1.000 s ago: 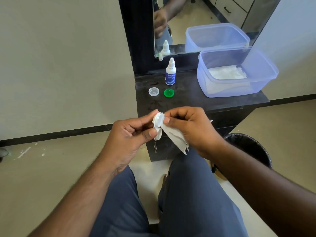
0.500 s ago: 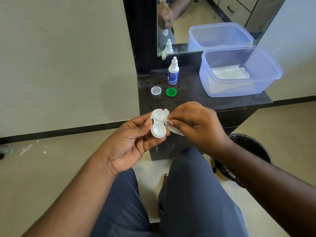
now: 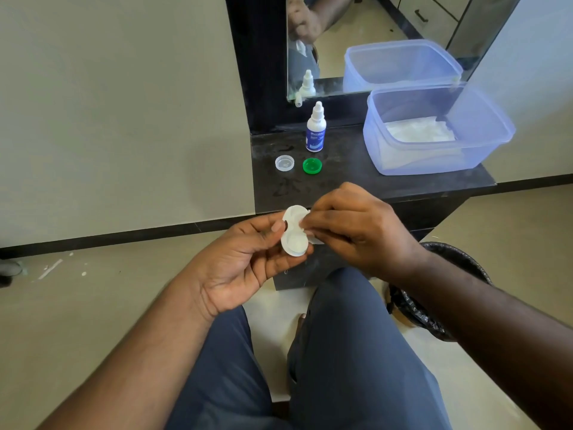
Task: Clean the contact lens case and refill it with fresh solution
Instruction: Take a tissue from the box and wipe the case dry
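My left hand (image 3: 238,265) holds the white two-well contact lens case (image 3: 295,238) with both open wells facing up, thumb on its left edge and fingers beneath. My right hand (image 3: 356,231) pinches a small white tissue (image 3: 314,241) and presses it into the upper well; most of the tissue is hidden under the fingers. On the dark counter (image 3: 356,178) lie a clear cap (image 3: 284,163) and a green cap (image 3: 312,166), both separate from the case. Behind them stands the capped solution bottle (image 3: 315,128), white with a blue label.
A translucent blue tub (image 3: 434,131) with white tissues inside sits on the counter's right side. A mirror (image 3: 372,41) stands behind. A black-lined waste bin (image 3: 434,293) is on the floor at the right, beside my knees.
The left hand turned the case from edge-on to wells-up and lifted it slightly. The right hand drew the hanging tissue in and now works it in the upper well.
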Demonstrator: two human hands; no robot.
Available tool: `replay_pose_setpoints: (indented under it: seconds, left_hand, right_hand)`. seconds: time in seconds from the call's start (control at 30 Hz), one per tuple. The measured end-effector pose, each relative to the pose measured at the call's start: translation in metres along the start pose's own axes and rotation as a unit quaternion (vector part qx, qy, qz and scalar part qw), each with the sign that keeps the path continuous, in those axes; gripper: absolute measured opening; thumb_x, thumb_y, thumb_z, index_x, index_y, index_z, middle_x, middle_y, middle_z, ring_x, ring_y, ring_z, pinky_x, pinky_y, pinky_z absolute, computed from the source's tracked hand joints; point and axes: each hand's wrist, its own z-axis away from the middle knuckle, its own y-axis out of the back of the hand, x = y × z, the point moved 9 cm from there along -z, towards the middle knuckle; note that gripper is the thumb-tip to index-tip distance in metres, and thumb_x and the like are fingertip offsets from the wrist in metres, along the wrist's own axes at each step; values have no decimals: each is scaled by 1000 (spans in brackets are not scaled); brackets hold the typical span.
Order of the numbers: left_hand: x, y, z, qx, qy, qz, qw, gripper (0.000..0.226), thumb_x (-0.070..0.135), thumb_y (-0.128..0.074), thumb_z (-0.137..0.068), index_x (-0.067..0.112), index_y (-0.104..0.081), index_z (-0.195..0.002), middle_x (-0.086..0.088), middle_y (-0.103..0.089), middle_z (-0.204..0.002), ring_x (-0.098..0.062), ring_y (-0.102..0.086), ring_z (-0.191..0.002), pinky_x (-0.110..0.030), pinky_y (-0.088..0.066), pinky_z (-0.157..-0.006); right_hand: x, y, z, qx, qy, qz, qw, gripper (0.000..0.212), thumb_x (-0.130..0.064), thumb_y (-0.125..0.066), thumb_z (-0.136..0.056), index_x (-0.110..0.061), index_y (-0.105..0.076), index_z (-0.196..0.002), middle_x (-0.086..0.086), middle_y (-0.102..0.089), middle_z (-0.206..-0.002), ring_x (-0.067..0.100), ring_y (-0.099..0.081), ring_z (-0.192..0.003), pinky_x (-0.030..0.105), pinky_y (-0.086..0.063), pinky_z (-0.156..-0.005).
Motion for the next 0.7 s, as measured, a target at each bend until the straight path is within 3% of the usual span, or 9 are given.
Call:
replay_pose_setpoints:
  seconds: [0.17,0.37,0.53,0.7]
  left_hand:
    - [0,3,0,6,1,-8,1000,33,10,-55,-77,3,-69,-106,-17,-72,-100,-28,-72,-81,-31,-60,-66]
    - [-3,6,0,20,-2,-10,1000,38,15,-67,-65,11,-74,-102,-12,-74,-99,-24,-72,-84,-28,-59,-64]
    - [-5,9,2,22,-8,2,1000,32,9,-57,-74,11,-73,-103,-11,-73,-101,-22,-72,-87,-28,-59,-66]
    - [-7,13,2,38,-34,-10,999,36,6,-59,-75,9,-69,-110,-11,-73,-105,-21,-71,-91,-29,-59,-70]
  right_hand:
    - [10,1,-3,-19,-36,-9,999,19,-18,-61,-86,-6,-74,-91,8,-70,-86,20,-60,-77,31,-44,-70]
    - [5,-6,-10,-43,1,12,999,19,-19,-62,-85,-5,-75,-88,9,-70,-84,23,-59,-72,30,-43,-68]
    - [1,-6,-11,-35,-15,-17,999,19,-19,-64,-83,-4,-75,-85,8,-71,-82,22,-61,-72,32,-45,-69]
    - [22,-13,-3,-44,-157,-100,982,11,-18,-73,-77,-13,-77,-86,-4,-70,-83,11,-57,-78,23,-46,-70]
